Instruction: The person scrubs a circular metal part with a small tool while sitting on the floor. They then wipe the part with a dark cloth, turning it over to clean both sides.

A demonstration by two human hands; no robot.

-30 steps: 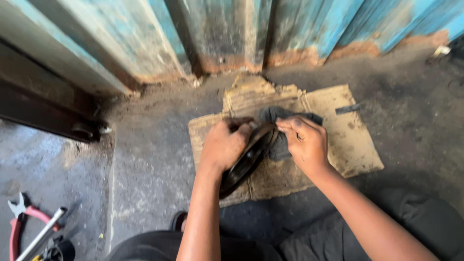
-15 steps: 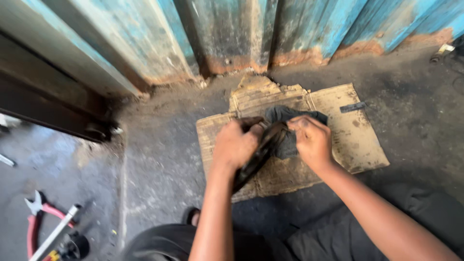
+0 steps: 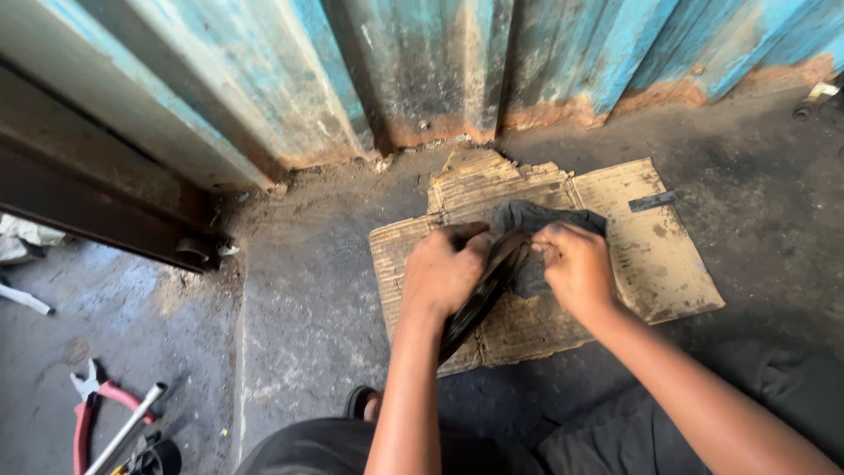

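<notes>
Only packaging near me: a flattened brown cardboard box [image 3: 642, 264], torn and stained, lying on the floor under my hands.

Two hands are in view, the left hand [image 3: 444, 273] and the right hand [image 3: 576, 268]. Between them there is one black rubber strip [image 3: 479, 299] and one dark rag [image 3: 536, 237]. One sheet of cardboard [image 3: 659, 255] lies on the floor. One pair of red-handled pliers [image 3: 86, 409] and one metal rod [image 3: 127, 429] sit near the floor's lower left corner.
</notes>
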